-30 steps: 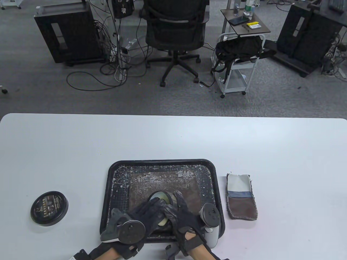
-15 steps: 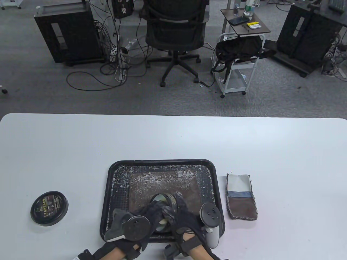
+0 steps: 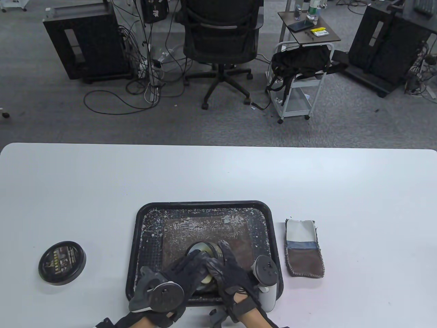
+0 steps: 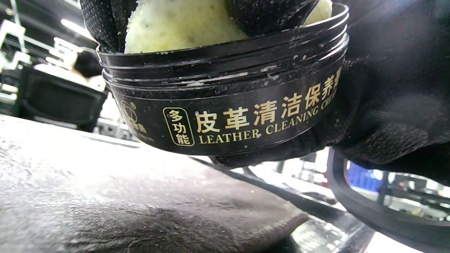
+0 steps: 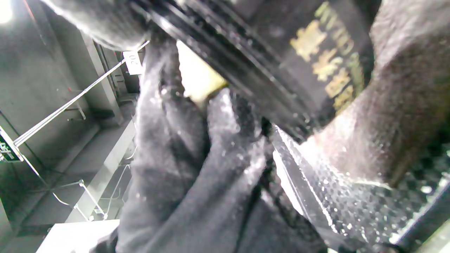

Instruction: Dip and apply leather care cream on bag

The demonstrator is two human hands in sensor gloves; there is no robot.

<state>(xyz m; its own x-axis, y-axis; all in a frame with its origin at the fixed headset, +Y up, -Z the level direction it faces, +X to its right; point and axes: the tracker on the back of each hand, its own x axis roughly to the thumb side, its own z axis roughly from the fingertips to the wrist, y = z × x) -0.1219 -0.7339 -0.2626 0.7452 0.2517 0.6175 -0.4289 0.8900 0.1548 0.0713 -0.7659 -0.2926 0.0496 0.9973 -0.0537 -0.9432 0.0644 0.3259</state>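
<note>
The right hand [image 3: 227, 270] grips the round black jar of leather cleaning cream [image 3: 205, 254], fingers curled round its side, and holds it tilted and lifted just above the worn brown leather bag [image 3: 205, 232], which lies flat in the black plastic tray [image 3: 143, 218] at the 6 o'clock edge of the white table [image 3: 218, 177]. The left hand [image 3: 181, 273] pinches a pale yellow-white sponge [image 4: 175, 24] and has it pushed down into the jar's mouth; the left wrist view shows the sponge filling the opening with gloved fingertips over it.

Over the last second the left hand swings a little toward 3 o'clock and then back toward 9 o'clock, while the jar barely shifts in the right hand's grip. That small to-and-fro reads as the sponge being worked round in the cream, so the dip looks under way rather than finished. No fresh cream can be made out on the bag, though its surface and the tray are flecked with dried white residue.

The jar's round black printed lid [image 3: 62, 263] lies off at 9 o'clock of the tray, and a folded brown, blue and white cloth [image 3: 304, 249] sits just beside the tray at 3 o'clock.
</note>
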